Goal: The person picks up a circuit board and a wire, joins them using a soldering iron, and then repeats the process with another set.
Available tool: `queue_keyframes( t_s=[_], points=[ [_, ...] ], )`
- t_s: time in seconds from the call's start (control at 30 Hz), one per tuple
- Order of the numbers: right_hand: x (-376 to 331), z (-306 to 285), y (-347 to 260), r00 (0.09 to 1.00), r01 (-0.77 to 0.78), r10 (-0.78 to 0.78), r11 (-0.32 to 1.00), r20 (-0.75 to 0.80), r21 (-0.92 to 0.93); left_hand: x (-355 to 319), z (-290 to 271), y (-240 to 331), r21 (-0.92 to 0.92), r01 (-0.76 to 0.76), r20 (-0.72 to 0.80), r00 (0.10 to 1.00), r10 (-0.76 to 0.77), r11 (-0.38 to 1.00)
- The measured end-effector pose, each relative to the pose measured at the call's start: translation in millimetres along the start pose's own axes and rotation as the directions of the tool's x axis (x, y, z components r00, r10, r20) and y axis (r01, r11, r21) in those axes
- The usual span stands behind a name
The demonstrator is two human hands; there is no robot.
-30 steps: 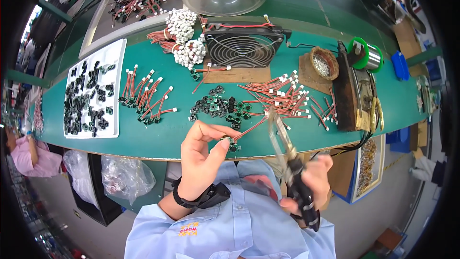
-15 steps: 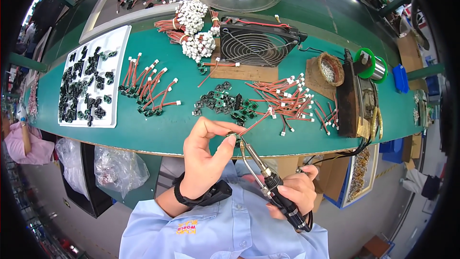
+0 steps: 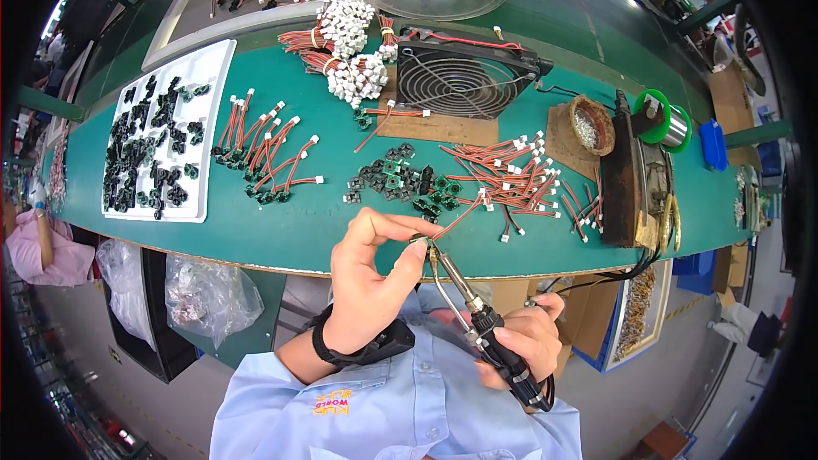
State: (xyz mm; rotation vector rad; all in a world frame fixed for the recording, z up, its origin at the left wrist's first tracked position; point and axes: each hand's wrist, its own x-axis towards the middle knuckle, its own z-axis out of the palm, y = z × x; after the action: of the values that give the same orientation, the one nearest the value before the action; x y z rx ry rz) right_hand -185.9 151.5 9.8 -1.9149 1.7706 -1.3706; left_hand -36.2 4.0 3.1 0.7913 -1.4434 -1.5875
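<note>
My left hand (image 3: 371, 281) is closed, pinching a small dark-green circuit board (image 3: 420, 242) between thumb and forefinger at the table's front edge. A red-and-black wire lead with a white plug (image 3: 460, 219) runs from that board up to the right. In my right hand (image 3: 530, 339) is a black-handled soldering iron (image 3: 489, 324) with a thin metal tube along its shaft. Its tip touches or nearly touches the board; the fingers partly hide the contact. Just beyond lie loose small black and green boards (image 3: 388, 175) and a spread of wire leads (image 3: 507, 166).
A white tray (image 3: 217, 77) of boards stands left, beside wired boards (image 3: 264, 162). Bundled leads (image 3: 354, 77) and a black fan (image 3: 460, 77) stand at the back. On the right are a round bowl (image 3: 590, 125), a dark metal stand (image 3: 625, 196) and a green solder spool (image 3: 656, 119).
My left hand and the board have shifted very slightly to the right. My right hand with the soldering iron stays almost in place; the whole view has moved a little.
</note>
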Motion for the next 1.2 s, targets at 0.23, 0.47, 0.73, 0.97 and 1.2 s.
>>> queue_keyframes(
  t_s=[0.23,0.47,0.73,0.97,1.2],
  points=[
    [-0.3,0.4,1.5,1.0,0.018,-0.018,1.0,-0.004,0.003,-0.7,-0.1,-2.1,0.014,-0.018,0.001,1.0,0.018,1.0],
    [0.4,-0.4,-0.6,1.0,0.006,-0.006,1.0,0.01,-0.001,-1.4,-1.4,-2.2,0.06,-0.04,0.013,0.999,0.04,0.997],
    [0.4,1.6,-3.0,1.0,0.029,-0.029,0.999,-0.006,-0.018,-2.2,-0.6,-0.8,0.03,-0.045,-0.001,0.999,0.045,0.999],
    [-1.2,1.0,-3.9,1.0,0.029,-0.029,0.999,0.002,-0.024,-2.7,0.4,2.4,-0.003,-0.038,-0.019,0.999,0.038,0.999],
    [-5.5,3.4,2.2,0.994,0.104,-0.105,0.993,-0.015,-0.06,-2.1,1.2,4.4,-0.02,-0.045,-0.016,0.999,0.045,0.999]
  ],
)
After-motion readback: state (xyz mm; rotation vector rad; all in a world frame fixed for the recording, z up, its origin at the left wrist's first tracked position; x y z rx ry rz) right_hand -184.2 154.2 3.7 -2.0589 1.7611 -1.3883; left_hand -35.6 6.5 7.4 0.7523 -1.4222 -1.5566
